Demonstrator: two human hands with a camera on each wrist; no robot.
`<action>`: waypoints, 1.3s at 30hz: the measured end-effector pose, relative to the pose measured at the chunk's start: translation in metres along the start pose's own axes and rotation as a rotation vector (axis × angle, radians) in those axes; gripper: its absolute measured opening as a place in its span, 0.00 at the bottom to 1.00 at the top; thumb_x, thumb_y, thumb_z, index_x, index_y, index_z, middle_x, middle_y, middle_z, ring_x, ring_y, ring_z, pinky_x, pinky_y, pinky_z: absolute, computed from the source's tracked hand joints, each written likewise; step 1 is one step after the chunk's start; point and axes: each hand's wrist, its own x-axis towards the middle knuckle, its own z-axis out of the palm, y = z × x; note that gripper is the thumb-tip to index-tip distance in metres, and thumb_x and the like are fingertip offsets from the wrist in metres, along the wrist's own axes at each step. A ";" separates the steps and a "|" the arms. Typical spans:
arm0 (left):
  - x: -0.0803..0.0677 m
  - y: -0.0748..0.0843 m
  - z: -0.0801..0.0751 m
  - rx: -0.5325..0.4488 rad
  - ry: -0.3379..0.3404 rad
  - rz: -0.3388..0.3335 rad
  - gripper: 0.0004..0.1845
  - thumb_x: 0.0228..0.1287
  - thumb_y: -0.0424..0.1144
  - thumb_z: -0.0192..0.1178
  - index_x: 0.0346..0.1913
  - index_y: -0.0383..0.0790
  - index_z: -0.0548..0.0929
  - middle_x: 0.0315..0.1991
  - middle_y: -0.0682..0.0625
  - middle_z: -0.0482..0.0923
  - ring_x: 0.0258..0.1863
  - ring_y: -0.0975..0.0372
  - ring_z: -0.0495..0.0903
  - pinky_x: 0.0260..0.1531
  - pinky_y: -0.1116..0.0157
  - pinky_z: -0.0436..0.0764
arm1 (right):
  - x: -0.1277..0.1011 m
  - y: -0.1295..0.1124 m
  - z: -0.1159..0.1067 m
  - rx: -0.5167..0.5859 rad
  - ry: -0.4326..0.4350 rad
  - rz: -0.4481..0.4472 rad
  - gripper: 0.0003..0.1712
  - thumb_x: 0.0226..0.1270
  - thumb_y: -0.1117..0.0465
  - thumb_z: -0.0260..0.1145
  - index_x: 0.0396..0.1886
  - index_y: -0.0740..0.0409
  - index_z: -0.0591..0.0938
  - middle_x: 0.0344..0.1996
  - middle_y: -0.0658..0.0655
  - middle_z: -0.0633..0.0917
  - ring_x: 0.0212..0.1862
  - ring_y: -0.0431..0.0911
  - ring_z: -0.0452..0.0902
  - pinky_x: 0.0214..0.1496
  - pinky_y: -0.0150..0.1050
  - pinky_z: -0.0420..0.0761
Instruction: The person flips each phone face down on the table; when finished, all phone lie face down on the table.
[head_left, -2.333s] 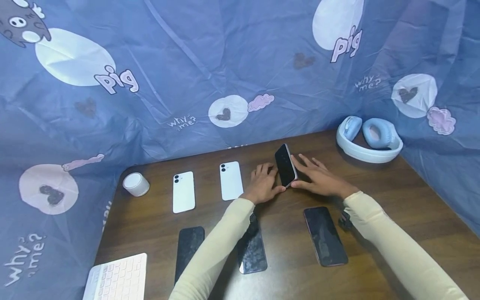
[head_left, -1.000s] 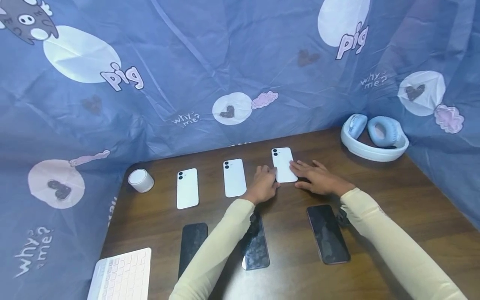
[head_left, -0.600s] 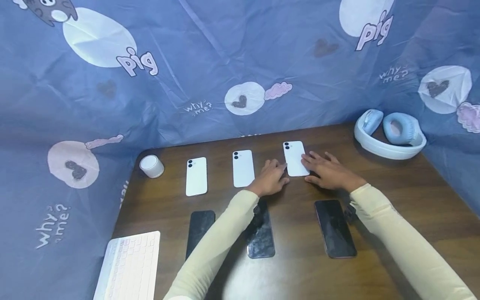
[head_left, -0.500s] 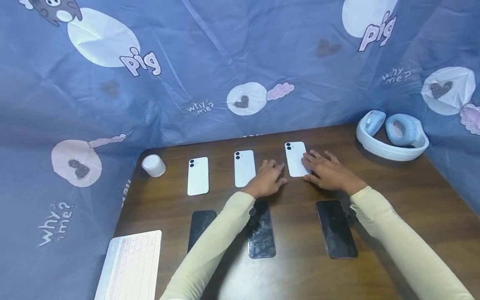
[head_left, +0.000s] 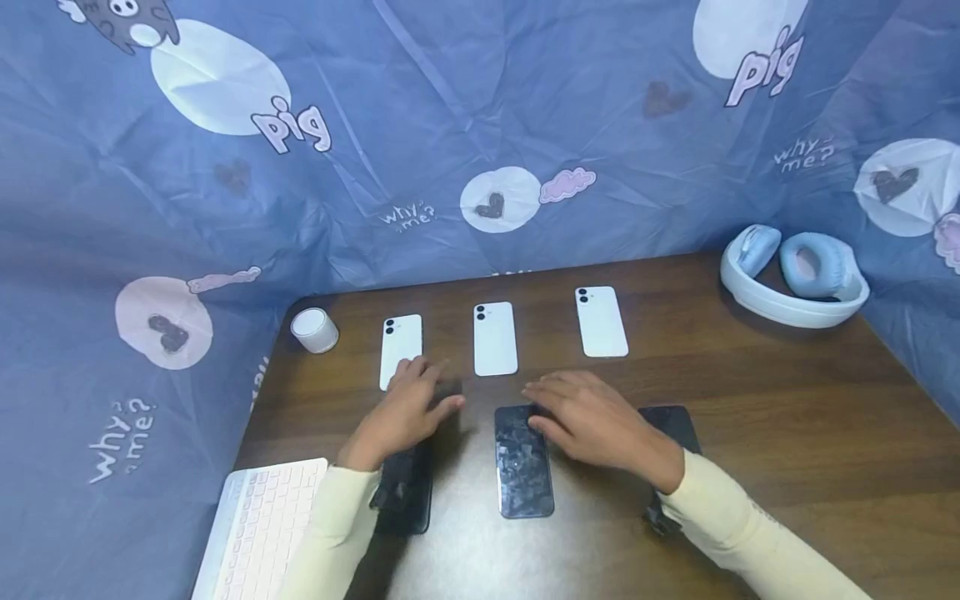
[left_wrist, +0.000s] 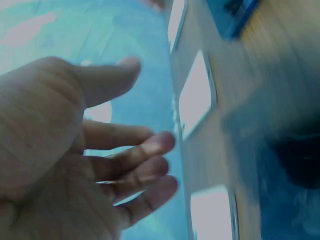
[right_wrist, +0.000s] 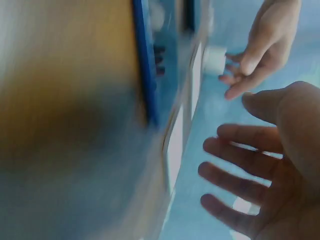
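We count three white phones lying back-up (head_left: 495, 339), three black-screened phones lying face-up (head_left: 522, 461), one small white cylinder (head_left: 315, 331), one pale-blue headphone set (head_left: 795, 275), one white keyboard (head_left: 258, 533).

I see three dark phones lying flat, screen up, in a near row on the brown table (head_left: 750, 392), each long axis running away from me. The left dark phone (head_left: 408, 500) lies just beside the white keyboard, its far end under my left hand (head_left: 401, 412). The middle dark phone (head_left: 522, 462) shows a smudged, reflective glass face; my right hand (head_left: 592, 421) is above its far right corner, fingers spread. The right dark phone (head_left: 675, 421) is mostly hidden behind that hand and its sleeve; only its far right corner shows.
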 end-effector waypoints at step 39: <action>-0.145 -0.034 0.041 0.075 -0.017 -0.215 0.49 0.42 0.55 0.79 0.64 0.26 0.75 0.40 0.52 0.68 0.37 0.63 0.64 0.37 0.63 0.74 | 0.025 -0.151 0.102 -0.275 -0.260 0.018 0.48 0.76 0.30 0.44 0.73 0.66 0.67 0.75 0.67 0.60 0.78 0.58 0.49 0.75 0.54 0.53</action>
